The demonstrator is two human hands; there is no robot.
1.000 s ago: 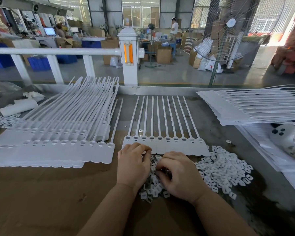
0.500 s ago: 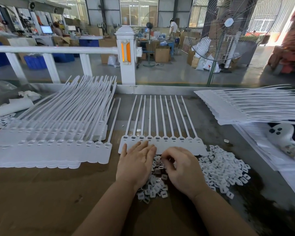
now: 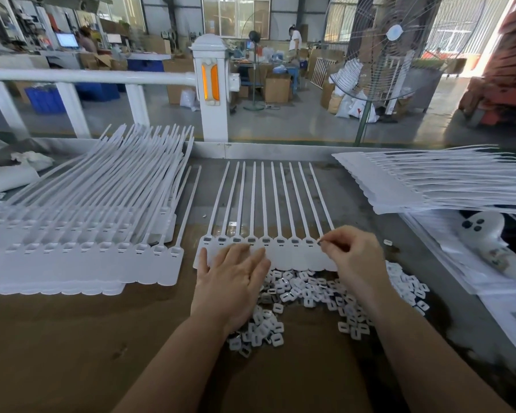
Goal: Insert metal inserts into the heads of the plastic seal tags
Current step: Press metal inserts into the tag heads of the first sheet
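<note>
Lying at the table's centre, the strip of seal tags (image 3: 268, 251) points its tails far, with bare tabletop beyond the tips and a stack of tags (image 3: 81, 234) just left. Loose inserts (image 3: 310, 290) crowd its near edge. The left hand (image 3: 233, 281) presses flat, fingers spread; the right hand (image 3: 352, 254) pinches an insert (image 3: 320, 241) at the rightmost head.

Both forearms reach up from the bottom of the frame. The left hand (image 3: 233, 281) lies flat at center, fingers straight and spread. The right hand (image 3: 352, 257), center right, pinches with thumb and forefinger.
</note>
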